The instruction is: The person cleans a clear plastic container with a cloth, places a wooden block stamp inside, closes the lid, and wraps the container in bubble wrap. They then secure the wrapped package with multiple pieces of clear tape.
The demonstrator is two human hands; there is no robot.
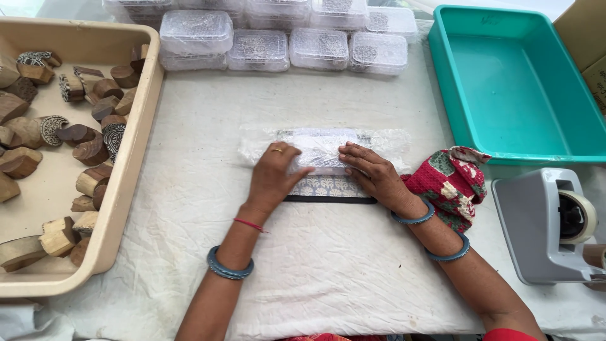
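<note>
My left hand (273,177) and my right hand (374,172) both press flat on a clear bubble-wrap sheet (391,142) folded over a flat patterned rectangular item (325,187) at the middle of the white cloth. The item's dark lower edge shows below my fingers. My left hand wears a ring, a red thread and a blue bangle. Two blue bangles sit on my right wrist. Fingers of both hands are spread on the wrap, holding it down against the item.
A beige tray (136,148) at the left holds several carved wooden blocks. Clear plastic boxes (259,49) are stacked at the back. A teal tub (505,82) stands at the right, a grey tape dispenser (546,221) below it, and a red patterned cloth (451,183) beside my right wrist.
</note>
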